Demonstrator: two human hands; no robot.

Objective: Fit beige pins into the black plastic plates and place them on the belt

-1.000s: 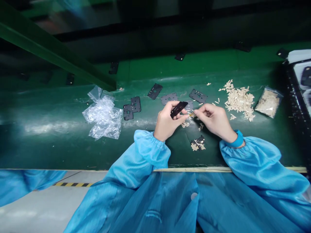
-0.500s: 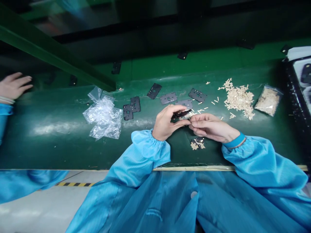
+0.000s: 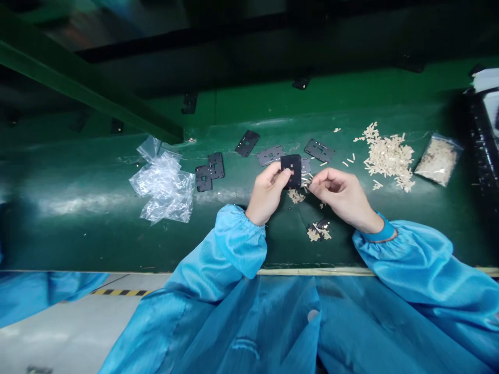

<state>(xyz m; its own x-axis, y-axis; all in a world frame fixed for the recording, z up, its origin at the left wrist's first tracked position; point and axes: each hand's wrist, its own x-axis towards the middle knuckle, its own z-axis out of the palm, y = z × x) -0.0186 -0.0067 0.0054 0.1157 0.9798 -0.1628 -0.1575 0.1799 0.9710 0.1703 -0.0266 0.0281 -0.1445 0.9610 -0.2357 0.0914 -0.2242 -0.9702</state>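
Observation:
My left hand (image 3: 267, 193) grips a flat black plastic plate (image 3: 295, 167) with small cutouts, thumb across its face. To its right, my right hand (image 3: 343, 195) has thumb and forefinger pinched together; whatever may be between them is too small to make out. Beneath the hands lies a small heap of cream-coloured pieces (image 3: 296, 196). Nearer the table's front edge is another little cluster of cream and black bits (image 3: 318, 231). More black plates lie just beyond my hands, among them a greyish one (image 3: 270, 155) and a darker one (image 3: 319, 150).
A large pile of cream pieces (image 3: 391, 160) lies at right, beside a zip bag of similar pieces (image 3: 438, 159). Clear plastic bags (image 3: 163, 182) are heaped at left, near overlapping black plates (image 3: 210, 171). A green beam (image 3: 89, 83) crosses the upper left; a black crate (image 3: 481, 140) stands far right.
My left hand has turned the black plate so its flat face shows. My right hand has moved slightly away from it. The other person's hand at far left has left the view.

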